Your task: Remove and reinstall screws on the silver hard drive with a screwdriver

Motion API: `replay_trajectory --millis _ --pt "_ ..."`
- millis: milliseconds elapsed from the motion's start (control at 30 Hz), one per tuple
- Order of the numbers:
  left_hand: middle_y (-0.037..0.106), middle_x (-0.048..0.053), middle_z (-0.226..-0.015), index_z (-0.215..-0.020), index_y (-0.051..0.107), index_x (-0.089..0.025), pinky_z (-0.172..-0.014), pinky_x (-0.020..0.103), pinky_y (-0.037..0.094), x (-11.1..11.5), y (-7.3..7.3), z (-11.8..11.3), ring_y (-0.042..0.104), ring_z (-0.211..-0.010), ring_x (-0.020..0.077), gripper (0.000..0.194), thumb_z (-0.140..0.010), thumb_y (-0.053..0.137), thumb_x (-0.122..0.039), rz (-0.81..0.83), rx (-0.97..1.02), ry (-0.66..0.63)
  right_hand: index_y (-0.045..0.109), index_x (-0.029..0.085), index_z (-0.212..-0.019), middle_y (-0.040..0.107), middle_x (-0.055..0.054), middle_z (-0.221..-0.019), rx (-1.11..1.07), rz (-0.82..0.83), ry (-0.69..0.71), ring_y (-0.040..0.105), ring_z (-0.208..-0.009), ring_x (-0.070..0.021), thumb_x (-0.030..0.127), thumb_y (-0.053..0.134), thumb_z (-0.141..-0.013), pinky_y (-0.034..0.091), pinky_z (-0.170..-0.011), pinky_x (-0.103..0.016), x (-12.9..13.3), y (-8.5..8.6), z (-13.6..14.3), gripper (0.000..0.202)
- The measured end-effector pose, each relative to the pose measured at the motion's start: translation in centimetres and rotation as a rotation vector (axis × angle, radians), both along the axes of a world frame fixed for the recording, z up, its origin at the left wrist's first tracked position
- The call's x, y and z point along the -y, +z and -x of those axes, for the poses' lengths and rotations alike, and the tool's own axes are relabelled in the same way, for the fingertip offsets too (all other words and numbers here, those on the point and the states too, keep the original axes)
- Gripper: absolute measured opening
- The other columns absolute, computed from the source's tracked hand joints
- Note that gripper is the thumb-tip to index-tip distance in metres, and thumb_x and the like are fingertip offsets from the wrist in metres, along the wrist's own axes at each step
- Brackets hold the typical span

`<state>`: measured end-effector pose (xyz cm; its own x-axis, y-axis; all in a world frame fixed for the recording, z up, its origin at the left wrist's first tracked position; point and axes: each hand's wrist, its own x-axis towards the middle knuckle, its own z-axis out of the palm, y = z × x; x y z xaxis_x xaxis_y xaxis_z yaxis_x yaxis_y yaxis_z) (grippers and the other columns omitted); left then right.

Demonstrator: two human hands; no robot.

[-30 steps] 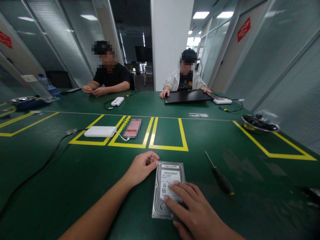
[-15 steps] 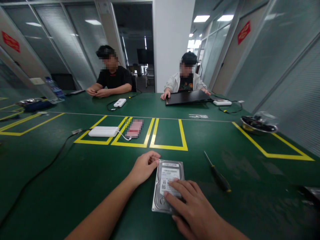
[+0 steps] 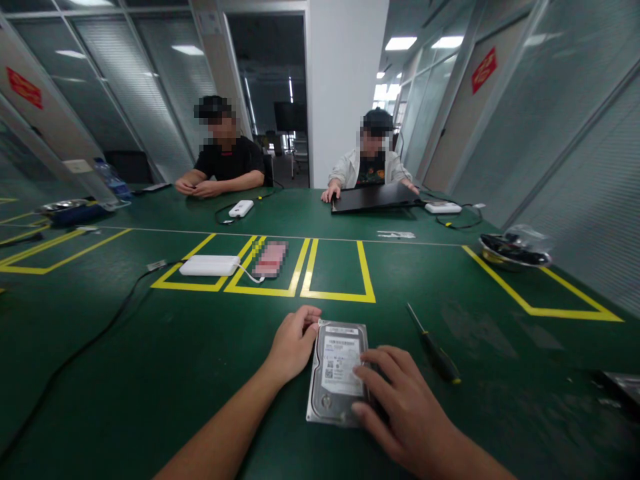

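Observation:
A silver hard drive (image 3: 340,380) with a white label lies flat on the green table (image 3: 165,373), in front of me. My left hand (image 3: 296,339) is at its upper left corner, fingers curled, thumb by the drive's edge; whether it grips the drive is hidden. Over the drive's right side my right hand (image 3: 400,400) rests with fingers apart, fingertips on or just above the label and the right edge. To the right lies a screwdriver (image 3: 439,357) with a black and yellow handle.
Yellow tape frames mark the table. Beyond my hands are a white power bank (image 3: 210,265) and a blurred pink phone (image 3: 271,259). A dish of parts (image 3: 515,250) sits at right. Two people sit opposite; one holds a black panel (image 3: 375,197). A black cable runs at left.
My right hand has slid right and a little up, uncovering more of the label. My left hand and the drive have hardly moved.

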<state>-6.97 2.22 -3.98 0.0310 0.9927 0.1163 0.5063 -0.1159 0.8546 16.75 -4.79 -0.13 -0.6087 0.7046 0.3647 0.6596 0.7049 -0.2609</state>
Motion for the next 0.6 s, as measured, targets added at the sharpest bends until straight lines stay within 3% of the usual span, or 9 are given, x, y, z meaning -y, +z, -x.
replay_trajectory --millis 133,300,400,600 --pt "0.068 0.006 -0.108 -0.114 0.059 -0.020 -0.095 0.037 0.047 0.2 0.0 0.0 0.063 -0.104 0.0221 0.025 -0.090 0.050 -0.020 -0.017 -0.019 0.000 0.065 0.014 -0.100 0.055 -0.014 -0.106 0.156 -0.184 -0.373 0.050 -0.096 -0.0281 0.022 0.046 -0.095 0.046 -0.085 -0.047 -1.7 0.4 -1.5 0.021" --pt "0.067 0.007 -0.112 -0.117 0.057 -0.020 -0.097 0.039 0.045 0.4 0.2 -0.3 0.061 -0.108 0.0230 0.026 -0.095 0.044 -0.024 -0.033 -0.044 -0.017 0.062 0.014 -0.112 0.053 -0.015 -0.106 0.575 -0.033 -0.718 0.055 -0.093 -0.0310 0.021 0.054 -0.091 0.051 -0.069 -0.042 -3.2 1.8 -4.4 0.023" --pt "0.065 0.009 -0.116 -0.126 0.052 -0.019 -0.098 0.042 0.043 0.9 0.5 -0.4 0.058 -0.110 0.0249 0.034 -0.095 0.047 -0.032 -0.054 -0.068 -0.045 0.058 0.015 -0.117 0.053 -0.013 -0.104 0.650 0.135 -0.796 0.059 -0.093 -0.0307 0.024 0.053 -0.094 0.052 -0.064 -0.039 -3.6 2.4 -5.8 0.025" --pt "0.056 0.013 -0.127 -0.147 0.031 -0.019 -0.100 0.049 0.037 2.0 1.1 -0.5 0.046 -0.118 0.0337 0.087 -0.078 0.069 -0.056 -0.092 -0.280 -0.145 0.047 0.015 -0.129 0.057 -0.012 -0.105 0.654 0.421 -0.797 0.065 -0.091 -0.0293 0.027 0.045 -0.101 0.054 -0.070 -0.042 -3.6 2.5 -6.3 0.031"
